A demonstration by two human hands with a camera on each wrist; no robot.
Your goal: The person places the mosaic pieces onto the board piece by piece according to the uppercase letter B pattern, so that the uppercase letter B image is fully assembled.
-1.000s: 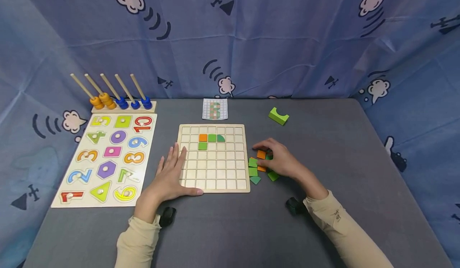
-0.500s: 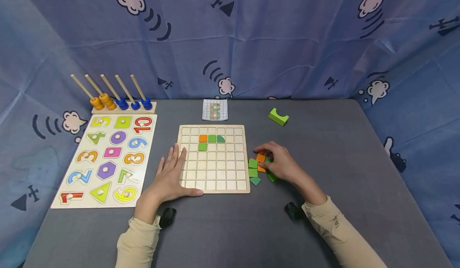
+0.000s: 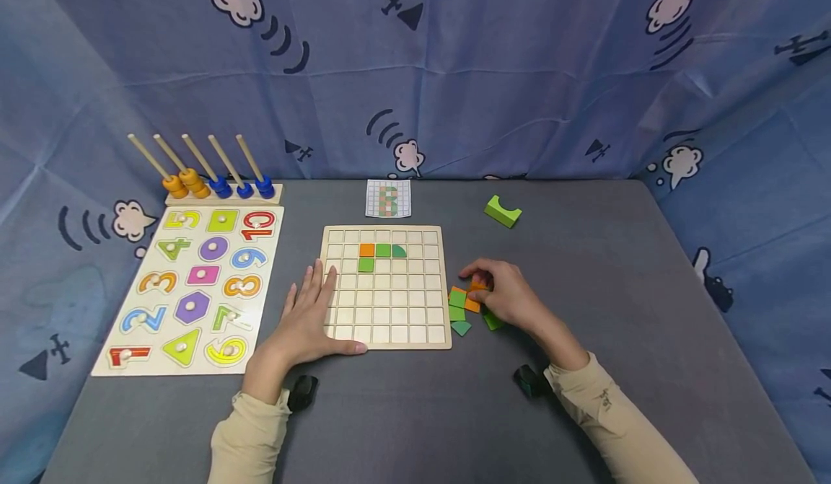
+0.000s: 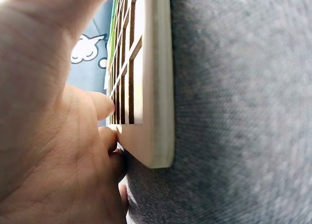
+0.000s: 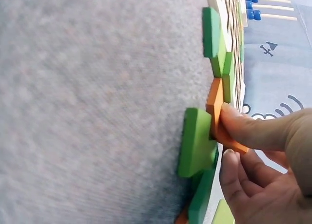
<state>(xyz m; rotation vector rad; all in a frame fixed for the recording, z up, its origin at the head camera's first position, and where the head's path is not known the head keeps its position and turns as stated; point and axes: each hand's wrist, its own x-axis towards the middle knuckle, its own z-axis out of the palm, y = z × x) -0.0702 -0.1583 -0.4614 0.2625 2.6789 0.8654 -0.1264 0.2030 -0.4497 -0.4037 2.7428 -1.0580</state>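
Orange tile (image 5: 236, 143), right of grid board (image 3: 409, 346), is pinched by right hand (image 3: 503, 291) and could be dropped if snagged by crowding green tiles (image 5: 197, 142), board's left edge being touched by spread left hand (image 3: 304, 329).

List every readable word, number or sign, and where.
On the puzzle board:
"1": red numeral
"2": blue numeral
"3": orange numeral
"4": green numeral
"5": yellow numeral
"6": other yellow numeral
"7": other green numeral
"8": other orange numeral
"9": other blue numeral
"10": other red numeral
Sleeve mark, card: too small to read.
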